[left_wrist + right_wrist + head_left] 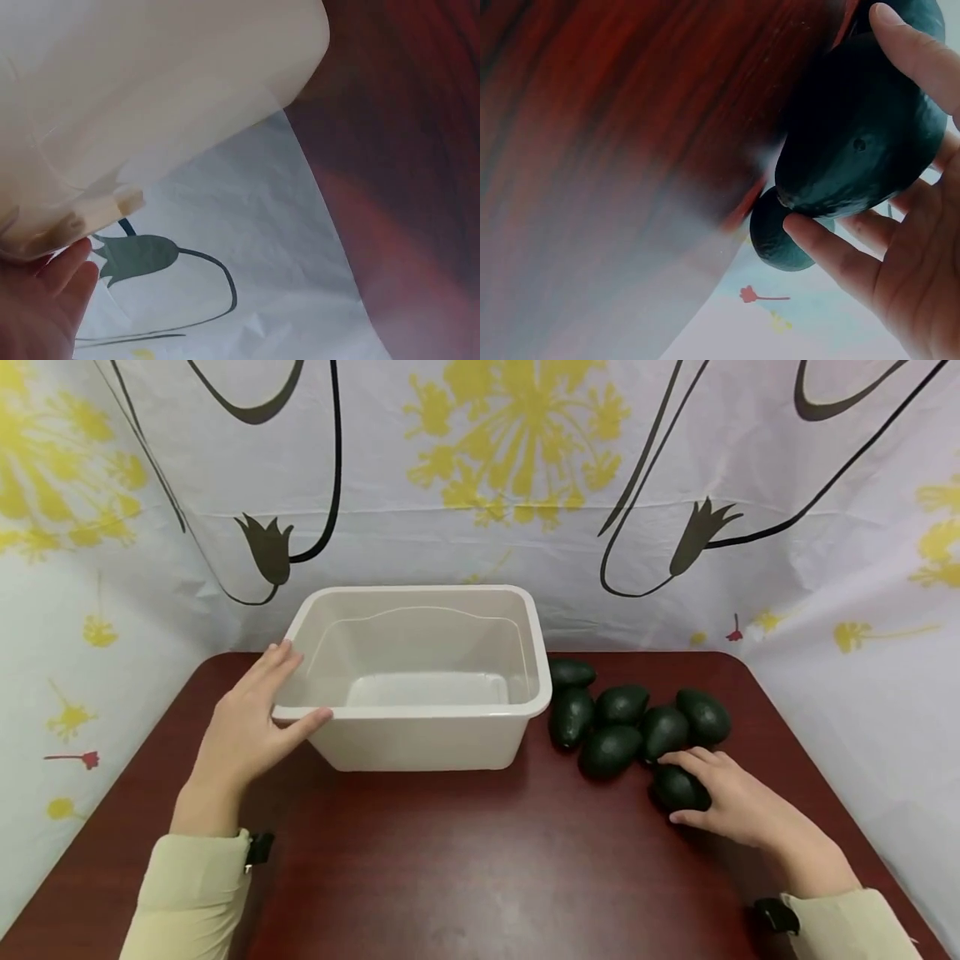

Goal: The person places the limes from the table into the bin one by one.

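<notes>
My right hand (738, 797) grips a dark green avocado (677, 789) at the near end of a group, thumb on its near side and fingers over its far side. In the right wrist view this avocado (855, 135) lies between the thumb and fingertips, with another avocado (780, 236) behind it. Several more avocados (611, 752) lie close together to the right of a cream plastic bin (420, 743). My left hand (251, 722) holds the bin's near left corner, thumb on the front rim and fingers over the left rim. The bin's visible floor is bare.
A dark red wooden table (465, 852) carries everything. Behind it and at both sides hangs a white cloth (420, 527) printed with yellow and dark flowers. The bin stands near the table's back edge.
</notes>
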A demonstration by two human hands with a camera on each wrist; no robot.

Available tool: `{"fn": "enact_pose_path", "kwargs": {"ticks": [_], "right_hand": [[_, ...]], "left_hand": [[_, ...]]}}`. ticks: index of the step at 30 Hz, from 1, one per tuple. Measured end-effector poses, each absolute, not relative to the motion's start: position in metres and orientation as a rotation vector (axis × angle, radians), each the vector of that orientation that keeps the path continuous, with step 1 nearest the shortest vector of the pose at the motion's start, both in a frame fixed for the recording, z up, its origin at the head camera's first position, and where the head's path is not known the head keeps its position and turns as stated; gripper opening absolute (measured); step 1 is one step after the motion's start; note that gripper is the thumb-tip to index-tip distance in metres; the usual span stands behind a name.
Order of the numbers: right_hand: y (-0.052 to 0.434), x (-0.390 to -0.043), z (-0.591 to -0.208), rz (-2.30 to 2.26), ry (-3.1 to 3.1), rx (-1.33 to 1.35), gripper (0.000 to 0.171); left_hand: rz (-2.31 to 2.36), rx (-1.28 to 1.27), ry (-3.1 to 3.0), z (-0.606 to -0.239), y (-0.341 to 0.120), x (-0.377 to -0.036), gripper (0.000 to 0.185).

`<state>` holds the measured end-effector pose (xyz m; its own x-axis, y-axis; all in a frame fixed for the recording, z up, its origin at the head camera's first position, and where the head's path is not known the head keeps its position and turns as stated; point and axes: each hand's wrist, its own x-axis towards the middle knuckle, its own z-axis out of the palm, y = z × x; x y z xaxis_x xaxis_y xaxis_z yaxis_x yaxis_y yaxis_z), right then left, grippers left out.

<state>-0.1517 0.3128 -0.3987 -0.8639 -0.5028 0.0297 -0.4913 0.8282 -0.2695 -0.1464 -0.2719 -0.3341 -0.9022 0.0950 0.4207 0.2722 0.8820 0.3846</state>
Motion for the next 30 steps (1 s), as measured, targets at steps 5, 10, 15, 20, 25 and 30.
{"fn": "enact_pose_path", "kwargs": {"ticks": [5,10,15,20,25,30], "right_hand": [[0.31,-0.151,-0.392,-0.449,2.961,-0.819,0.067],[0.305,-0.152,-0.387,-0.443,2.985,-0.843,0.067],[0.297,-0.154,-0.381,-0.455,3.021,-0.891,0.066],[0.294,-0.159,-0.372,-0.513,3.024,-0.918,0.066],[0.292,-0.165,-0.369,-0.538,3.035,-0.937,0.067],[0.285,-0.172,-0.366,-0.554,3.056,-1.007,0.067]], "left_hand": [[-0.697,-0.231,-2.73,-0.334,-0.271,-0.142,0.092],[-0.688,-0.232,-2.747,-0.332,-0.271,-0.142,0.1],[-0.66,-0.25,-2.688,-0.333,-0.271,-0.145,0.099],[-0.65,-0.252,-2.657,-0.336,-0.273,-0.146,0.099],[-0.658,-0.251,-2.653,-0.337,-0.272,-0.147,0.098],[-0.665,-0.248,-2.644,-0.338,-0.272,-0.147,0.098]]}}
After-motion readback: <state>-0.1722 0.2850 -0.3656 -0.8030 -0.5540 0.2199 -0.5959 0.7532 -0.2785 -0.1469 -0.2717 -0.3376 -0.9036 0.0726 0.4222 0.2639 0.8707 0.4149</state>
